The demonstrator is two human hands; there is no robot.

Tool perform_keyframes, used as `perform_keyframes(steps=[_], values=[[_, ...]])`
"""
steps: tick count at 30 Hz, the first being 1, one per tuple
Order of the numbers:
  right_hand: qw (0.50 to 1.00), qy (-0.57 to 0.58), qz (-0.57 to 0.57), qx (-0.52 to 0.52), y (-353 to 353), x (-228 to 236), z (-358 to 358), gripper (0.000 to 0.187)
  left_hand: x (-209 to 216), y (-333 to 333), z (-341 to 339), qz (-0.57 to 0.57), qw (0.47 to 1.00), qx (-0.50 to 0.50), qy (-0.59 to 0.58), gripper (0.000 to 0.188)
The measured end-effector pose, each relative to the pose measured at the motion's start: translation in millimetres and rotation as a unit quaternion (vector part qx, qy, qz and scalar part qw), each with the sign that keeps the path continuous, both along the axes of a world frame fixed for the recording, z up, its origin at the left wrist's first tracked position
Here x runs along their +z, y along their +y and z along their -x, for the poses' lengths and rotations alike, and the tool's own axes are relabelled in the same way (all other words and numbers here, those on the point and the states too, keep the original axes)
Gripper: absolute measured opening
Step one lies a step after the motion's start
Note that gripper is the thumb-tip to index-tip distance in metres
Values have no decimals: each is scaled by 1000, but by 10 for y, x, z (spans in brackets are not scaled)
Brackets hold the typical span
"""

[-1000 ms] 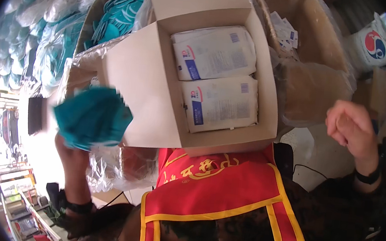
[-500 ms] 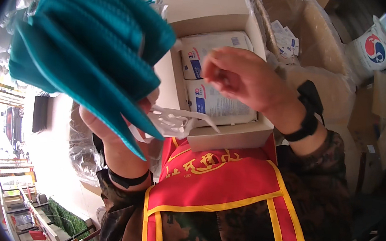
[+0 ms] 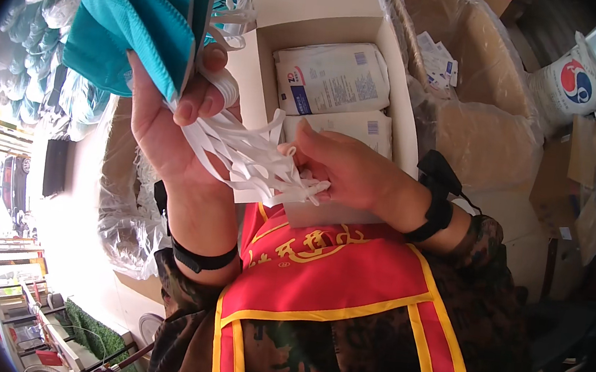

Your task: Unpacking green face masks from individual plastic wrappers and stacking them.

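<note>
A stack of teal folded face masks point(image 3: 137, 20) is gripped in my left hand point(image 3: 181, 123), its fingers wrapped around the lower edge. From the stack a bundle of white ear loops point(image 3: 243, 155) stretches toward the right. My right hand point(image 3: 347, 166) is closed on the far ends of these loops, pinching them together in front of the cardboard box point(image 3: 407, 117). Inside that open box lie white packets point(image 3: 338, 78) with blue and red print. How many masks are in the stack cannot be made out.
Behind on the right stands a large plastic-lined carton point(image 3: 485, 97) with small white packets point(image 3: 436, 61) inside. A white sack point(image 3: 574, 84) and brown boxes point(image 3: 578, 179) are at the far right. Bagged teal masks point(image 3: 36, 49) pile up at the left, above a plastic-lined carton point(image 3: 123, 222).
The mask stack has moved up and away and turned, showing its loops on the right. My right hand has come down and left from above the box and taken hold of the ear loops.
</note>
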State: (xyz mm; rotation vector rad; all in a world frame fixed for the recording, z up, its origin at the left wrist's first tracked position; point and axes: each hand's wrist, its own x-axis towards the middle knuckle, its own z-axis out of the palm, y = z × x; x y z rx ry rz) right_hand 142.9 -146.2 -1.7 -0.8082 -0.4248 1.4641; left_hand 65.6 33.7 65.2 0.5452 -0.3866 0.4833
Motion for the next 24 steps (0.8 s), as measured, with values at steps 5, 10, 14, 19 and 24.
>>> perform_keyframes(steps=[5,10,14,19,24], values=[[971,-185,-139,63,-82,122,-31,54,43,-88,-37,44,997,21,53,42],[992,-78,-78,54,-51,171,86,51,18,-79,-56,24,999,22,32,42],[987,-20,-123,106,-114,40,50,39,14,-25,-47,9,1000,16,0,43],[991,-31,-105,81,-118,-27,90,48,23,23,-39,-35,999,9,-26,41],[998,-28,-34,47,-138,246,121,58,46,-82,-60,-4,999,41,19,43]])
